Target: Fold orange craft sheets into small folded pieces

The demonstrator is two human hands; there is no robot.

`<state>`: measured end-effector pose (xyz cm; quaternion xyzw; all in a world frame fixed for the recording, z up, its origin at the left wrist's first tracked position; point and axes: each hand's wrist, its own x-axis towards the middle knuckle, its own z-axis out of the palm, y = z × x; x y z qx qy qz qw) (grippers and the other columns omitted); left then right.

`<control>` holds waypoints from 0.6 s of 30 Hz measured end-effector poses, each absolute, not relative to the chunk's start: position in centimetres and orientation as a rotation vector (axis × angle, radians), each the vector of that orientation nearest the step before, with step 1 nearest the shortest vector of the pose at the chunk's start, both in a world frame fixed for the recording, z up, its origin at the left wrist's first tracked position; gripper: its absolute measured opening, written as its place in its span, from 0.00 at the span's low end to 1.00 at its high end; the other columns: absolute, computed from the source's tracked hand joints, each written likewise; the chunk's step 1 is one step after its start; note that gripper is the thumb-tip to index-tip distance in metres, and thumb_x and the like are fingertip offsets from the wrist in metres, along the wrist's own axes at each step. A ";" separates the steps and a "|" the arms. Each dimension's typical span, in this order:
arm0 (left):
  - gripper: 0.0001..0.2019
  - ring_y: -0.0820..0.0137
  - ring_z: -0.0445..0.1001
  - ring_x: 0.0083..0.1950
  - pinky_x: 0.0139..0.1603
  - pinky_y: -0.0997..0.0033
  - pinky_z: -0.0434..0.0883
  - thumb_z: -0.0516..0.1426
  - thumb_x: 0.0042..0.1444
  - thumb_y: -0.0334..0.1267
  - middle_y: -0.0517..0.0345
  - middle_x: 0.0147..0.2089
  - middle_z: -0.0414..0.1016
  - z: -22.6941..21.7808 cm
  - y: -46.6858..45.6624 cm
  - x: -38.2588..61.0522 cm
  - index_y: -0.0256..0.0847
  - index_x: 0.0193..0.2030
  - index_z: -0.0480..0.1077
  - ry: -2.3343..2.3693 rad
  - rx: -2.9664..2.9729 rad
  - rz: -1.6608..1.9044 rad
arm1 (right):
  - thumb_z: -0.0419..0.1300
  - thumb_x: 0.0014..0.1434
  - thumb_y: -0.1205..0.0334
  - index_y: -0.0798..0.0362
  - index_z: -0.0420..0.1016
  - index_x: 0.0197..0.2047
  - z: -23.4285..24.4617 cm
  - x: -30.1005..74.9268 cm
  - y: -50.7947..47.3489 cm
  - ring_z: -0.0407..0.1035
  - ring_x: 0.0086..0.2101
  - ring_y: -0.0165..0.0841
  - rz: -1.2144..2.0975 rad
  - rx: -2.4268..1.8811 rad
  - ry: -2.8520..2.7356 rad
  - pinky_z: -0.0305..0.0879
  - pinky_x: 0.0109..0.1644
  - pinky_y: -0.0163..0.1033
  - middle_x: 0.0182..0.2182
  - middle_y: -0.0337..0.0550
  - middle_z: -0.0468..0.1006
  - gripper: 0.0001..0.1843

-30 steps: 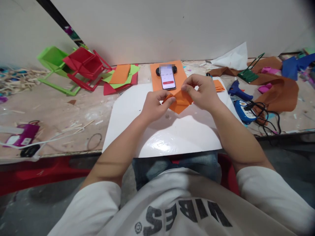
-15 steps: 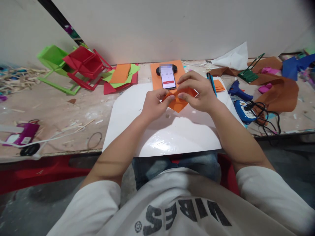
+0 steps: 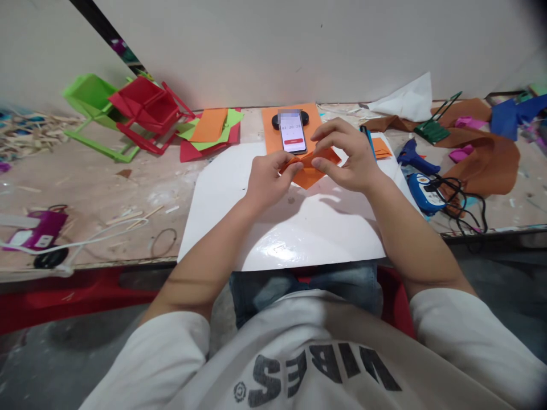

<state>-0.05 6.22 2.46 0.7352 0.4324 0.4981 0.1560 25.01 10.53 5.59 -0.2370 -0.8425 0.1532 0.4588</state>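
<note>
A folded orange sheet [image 3: 308,179] is held up over the white board [image 3: 273,228], its pointed lower corner towards me. My left hand [image 3: 270,177] pinches its left side between thumb and fingers. At the right side of the sheet, my right hand [image 3: 348,156] has its thumb tip against or very near the fold, with the fingers curved and spread apart. Whether the right thumb touches the sheet I cannot make out. Just beyond the hands, a phone [image 3: 292,132] showing a timer leans on a black object [image 3: 274,122], over a flat orange sheet [image 3: 270,134].
Small green [image 3: 92,99] and red [image 3: 143,105] chair models stand at the left, beside stacked coloured sheets [image 3: 209,126]. To the right lie a blue glue gun [image 3: 416,158], a blue device [image 3: 425,193] with black cable, and brown material [image 3: 491,165]. A purple device [image 3: 40,229] sits front left.
The orange sheet's near corner has tipped up slightly away from me. My right hand has shifted a little to the right, its fingers still spread. My left hand keeps its pinch.
</note>
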 end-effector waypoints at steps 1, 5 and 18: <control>0.11 0.68 0.80 0.34 0.40 0.67 0.76 0.67 0.72 0.45 0.58 0.34 0.86 2.5 6.2 -0.1 0.44 0.39 0.84 1.247 2.106 1.427 | 0.74 0.72 0.41 0.43 0.85 0.44 5.7 25.0 10.5 0.82 0.57 0.51 0.413 -0.616 -2.062 0.78 0.67 0.66 0.54 0.48 0.87 0.15; 0.11 0.68 0.79 0.34 0.39 0.68 0.76 0.67 0.71 0.46 0.58 0.34 0.85 2.6 6.3 -0.2 0.44 0.39 0.83 1.272 2.098 1.453 | 0.74 0.72 0.42 0.44 0.84 0.42 5.8 25.4 10.9 0.82 0.57 0.47 0.593 -0.754 -1.976 0.81 0.64 0.59 0.54 0.47 0.88 0.16; 0.18 0.68 0.81 0.35 0.35 0.68 0.74 0.72 0.69 0.58 0.60 0.35 0.79 1.6 8.8 -1.0 0.47 0.46 0.76 1.192 1.764 1.556 | 0.86 0.54 0.60 0.49 0.82 0.35 5.6 26.8 13.0 0.77 0.38 0.41 1.158 -1.220 -1.633 0.76 0.42 0.47 0.34 0.45 0.85 0.17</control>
